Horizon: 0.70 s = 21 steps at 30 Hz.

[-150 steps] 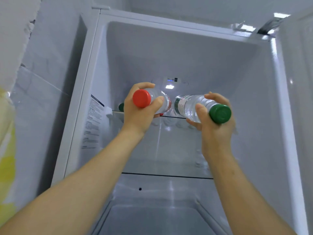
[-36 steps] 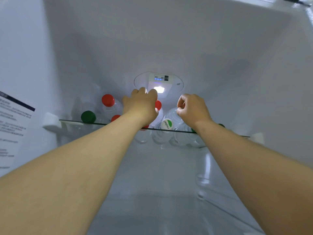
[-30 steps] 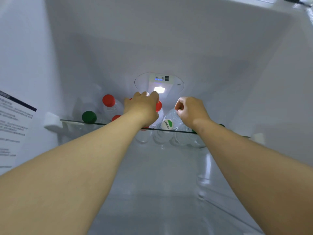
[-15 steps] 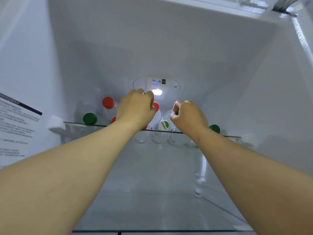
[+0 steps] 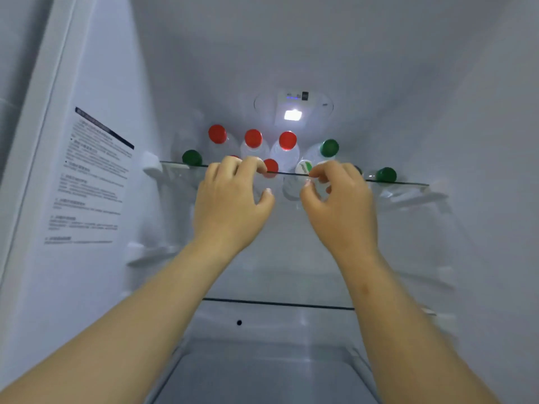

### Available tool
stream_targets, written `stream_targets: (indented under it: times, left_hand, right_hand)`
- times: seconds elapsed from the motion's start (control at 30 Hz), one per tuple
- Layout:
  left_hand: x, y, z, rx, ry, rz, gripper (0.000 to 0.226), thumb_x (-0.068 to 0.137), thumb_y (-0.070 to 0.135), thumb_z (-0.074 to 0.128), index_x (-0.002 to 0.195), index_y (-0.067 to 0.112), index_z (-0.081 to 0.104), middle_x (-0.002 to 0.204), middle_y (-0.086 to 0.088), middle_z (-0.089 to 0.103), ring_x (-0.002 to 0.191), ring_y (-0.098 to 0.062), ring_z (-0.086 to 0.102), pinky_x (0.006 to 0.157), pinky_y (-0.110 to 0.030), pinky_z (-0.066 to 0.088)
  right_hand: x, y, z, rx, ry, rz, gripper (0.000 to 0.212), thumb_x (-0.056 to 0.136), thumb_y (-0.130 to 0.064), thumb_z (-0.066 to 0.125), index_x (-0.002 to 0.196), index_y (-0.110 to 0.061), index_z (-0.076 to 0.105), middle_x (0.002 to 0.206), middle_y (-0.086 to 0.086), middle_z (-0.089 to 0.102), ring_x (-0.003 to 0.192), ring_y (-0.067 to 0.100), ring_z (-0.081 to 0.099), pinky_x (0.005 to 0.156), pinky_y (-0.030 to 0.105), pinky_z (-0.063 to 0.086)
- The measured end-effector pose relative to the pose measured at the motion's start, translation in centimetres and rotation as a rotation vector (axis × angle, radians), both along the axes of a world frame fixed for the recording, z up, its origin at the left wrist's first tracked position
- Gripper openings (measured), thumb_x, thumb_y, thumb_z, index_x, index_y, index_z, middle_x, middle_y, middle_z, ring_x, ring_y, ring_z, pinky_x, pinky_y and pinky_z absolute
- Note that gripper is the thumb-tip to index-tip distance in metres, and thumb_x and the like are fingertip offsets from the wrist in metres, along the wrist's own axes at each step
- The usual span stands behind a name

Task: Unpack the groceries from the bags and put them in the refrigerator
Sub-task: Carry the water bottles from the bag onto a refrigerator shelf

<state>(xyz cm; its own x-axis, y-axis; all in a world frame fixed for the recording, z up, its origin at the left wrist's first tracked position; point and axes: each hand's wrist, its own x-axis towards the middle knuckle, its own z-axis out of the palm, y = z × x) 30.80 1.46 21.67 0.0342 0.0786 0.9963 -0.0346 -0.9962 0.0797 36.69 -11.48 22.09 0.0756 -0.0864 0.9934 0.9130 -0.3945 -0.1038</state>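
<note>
Several clear water bottles stand on the top glass shelf [image 5: 408, 183] of the open refrigerator. Some carry red caps [image 5: 253, 138], others green caps [image 5: 329, 147]. One more green cap [image 5: 192, 157] sits at the shelf's left end and another green cap [image 5: 385, 174] at the right. My left hand [image 5: 230, 199] hangs in front of the shelf edge with fingers loosely curled and holds nothing. My right hand [image 5: 338, 202] is beside it, equally empty, fingers relaxed. Both hands are just below and in front of the bottles, not touching them.
A lit lamp and control panel [image 5: 293, 112] sit on the back wall above the bottles. A lower glass shelf [image 5: 277, 304] and a drawer [image 5: 262, 374] lie beneath. A printed label [image 5: 87, 176] covers the left inner wall.
Both hands have let go of the bottles and drawn back from the top shelf toward me. The two bottles now stand on the shelf. The view has pulled back and down.
</note>
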Motion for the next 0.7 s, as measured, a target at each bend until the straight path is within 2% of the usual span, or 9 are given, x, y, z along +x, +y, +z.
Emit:
stream_targets:
  times: [0.17,0.27,0.37,0.57,0.7]
  left_hand:
    - [-1.0,0.4,-6.1,0.022,0.05,0.042,0.038,0.075,0.036,0.044,0.101,0.015,0.061,0.094,-0.005,0.058,0.089,-0.029,0.05,0.073,-0.034,0.042]
    - [-1.3,0.0,-9.4,0.027,0.074,0.043,0.035,0.076,0.034,0.044,0.1,0.016,0.062,0.091,-0.004,0.057,0.087,-0.026,0.05,0.071,-0.029,0.039]
    - [-1.4,-0.4,-12.2,0.005,0.125,0.029,0.033,0.077,0.034,0.045,0.1,0.017,0.062,0.091,-0.003,0.058,0.088,-0.024,0.05,0.072,-0.029,0.038]
    - [-0.8,-1.5,-18.5,-0.029,0.22,0.018,0.033,0.078,0.034,0.046,0.1,0.015,0.064,0.092,-0.005,0.06,0.085,-0.025,0.052,0.068,-0.034,0.045]
    - [0.1,-2.5,-23.2,-0.086,0.304,-0.026,0.033,0.08,0.035,0.045,0.102,0.016,0.061,0.093,-0.005,0.059,0.088,-0.02,0.047,0.069,-0.035,0.047]
  right_hand:
    - [0.1,-0.1,-7.3,-0.118,0.15,-0.002,0.022,0.087,-0.022,0.057,0.107,-0.014,0.063,0.106,0.001,0.06,0.098,0.021,0.053,0.074,0.029,0.042]
    - [0.1,0.0,-10.8,-0.112,0.134,0.0,0.021,0.084,-0.022,0.058,0.099,-0.012,0.067,0.097,0.002,0.064,0.092,0.022,0.056,0.07,0.027,0.04]
    - [0.3,-0.1,-13.7,-0.095,0.115,-0.006,0.026,0.079,-0.028,0.051,0.091,-0.012,0.068,0.09,0.001,0.064,0.087,0.014,0.051,0.068,0.023,0.039]
    - [0.5,-1.3,-19.7,-0.172,0.177,0.009,0.029,0.079,-0.032,0.048,0.093,-0.014,0.067,0.093,0.0,0.063,0.088,0.009,0.046,0.072,0.024,0.041]
    - [1.0,-2.6,-24.2,-0.27,0.323,0.003,0.031,0.078,-0.036,0.047,0.094,-0.017,0.066,0.097,-0.001,0.061,0.089,0.015,0.054,0.073,0.032,0.048]
